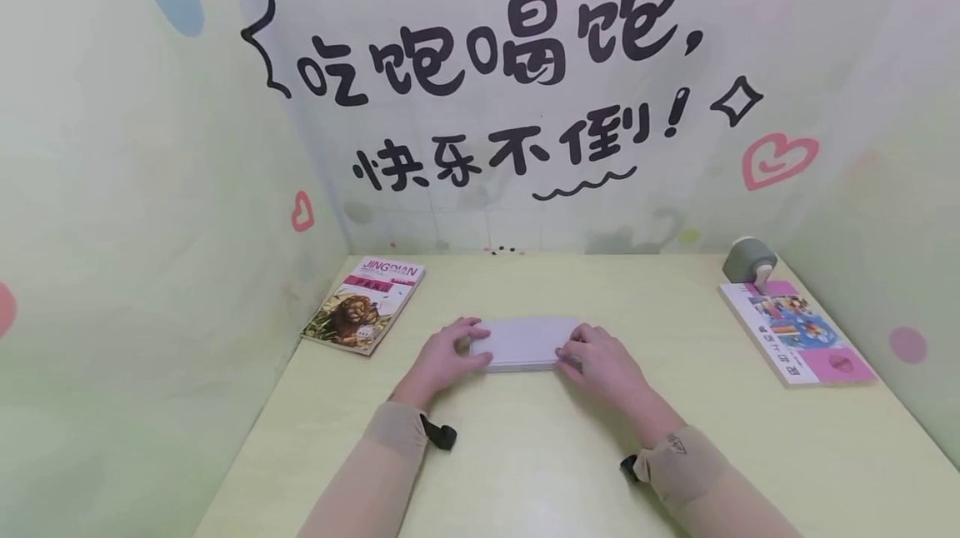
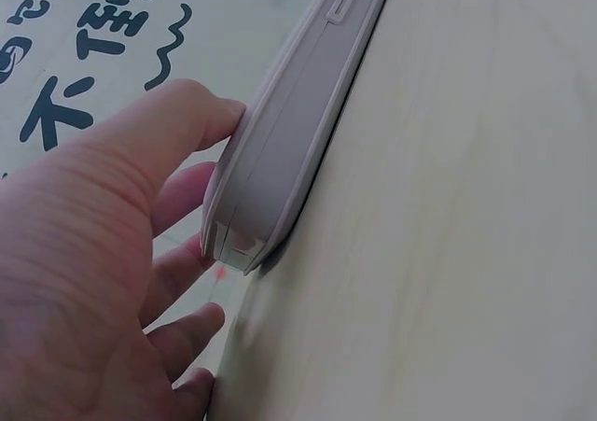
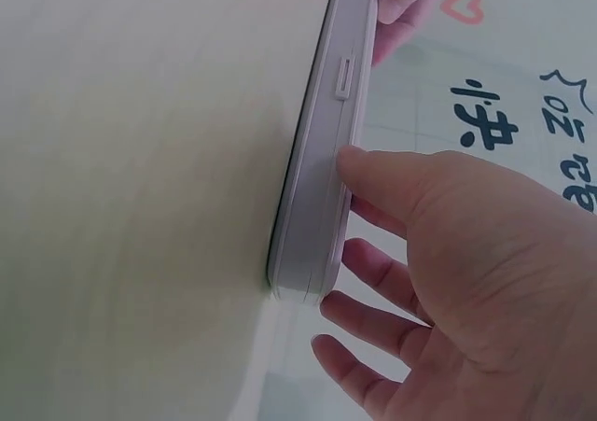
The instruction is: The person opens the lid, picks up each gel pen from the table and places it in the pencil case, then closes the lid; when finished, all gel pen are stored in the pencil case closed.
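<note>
A flat white case lies on the pale yellow-green table, lengthwise across the middle. My left hand holds its left end, thumb on the near edge and fingers round the end. In the left wrist view the thumb of the left hand presses the case on its side seam. My right hand holds the right end the same way. The right wrist view has the right hand with its thumb on the case below a small side slot, fingers spread past the corner.
A book with a lion cover lies at the left, against the side wall. A colourful pink-edged book lies at the right, with a grey roll-shaped object behind it. Printed walls close in the table on three sides.
</note>
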Action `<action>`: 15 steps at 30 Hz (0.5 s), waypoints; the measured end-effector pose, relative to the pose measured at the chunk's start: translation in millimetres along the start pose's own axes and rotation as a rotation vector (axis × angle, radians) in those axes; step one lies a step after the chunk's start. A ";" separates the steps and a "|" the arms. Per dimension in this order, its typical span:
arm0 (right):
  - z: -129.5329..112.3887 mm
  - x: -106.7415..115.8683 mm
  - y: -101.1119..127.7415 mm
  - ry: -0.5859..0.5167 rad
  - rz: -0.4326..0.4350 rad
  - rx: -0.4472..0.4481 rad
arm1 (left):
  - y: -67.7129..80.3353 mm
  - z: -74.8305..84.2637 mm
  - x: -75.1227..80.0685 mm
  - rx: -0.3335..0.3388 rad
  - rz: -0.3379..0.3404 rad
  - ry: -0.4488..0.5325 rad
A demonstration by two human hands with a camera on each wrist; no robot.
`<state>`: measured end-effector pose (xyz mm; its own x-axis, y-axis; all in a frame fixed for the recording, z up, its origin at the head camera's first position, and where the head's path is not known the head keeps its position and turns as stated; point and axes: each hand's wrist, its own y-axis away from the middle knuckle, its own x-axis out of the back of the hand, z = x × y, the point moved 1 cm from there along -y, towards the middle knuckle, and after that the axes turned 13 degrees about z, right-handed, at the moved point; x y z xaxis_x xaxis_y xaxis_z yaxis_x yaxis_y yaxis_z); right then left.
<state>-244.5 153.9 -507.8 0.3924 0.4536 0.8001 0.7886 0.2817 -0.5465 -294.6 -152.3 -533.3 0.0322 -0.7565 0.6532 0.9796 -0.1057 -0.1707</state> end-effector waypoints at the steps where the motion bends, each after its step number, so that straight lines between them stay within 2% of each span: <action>1: 0.0 -0.5 0.4 0.000 0.001 -0.003 | -0.1 -0.4 -0.2 0.003 -0.006 -0.003; 8: 0.9 -1.5 -1.0 0.001 -0.005 -0.008 | -1.0 -2.1 1.6 -0.025 -0.003 -0.030; 15: 9.0 2.4 -13.8 0.000 -0.031 -0.064 | -4.6 1.0 10.6 -0.084 -0.052 -0.073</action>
<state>-258.7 158.7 -500.6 0.3668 0.4458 0.8165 0.8294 0.2408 -0.5041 -298.5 -159.2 -524.9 -0.0008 -0.7000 0.7142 0.9603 -0.1998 -0.1948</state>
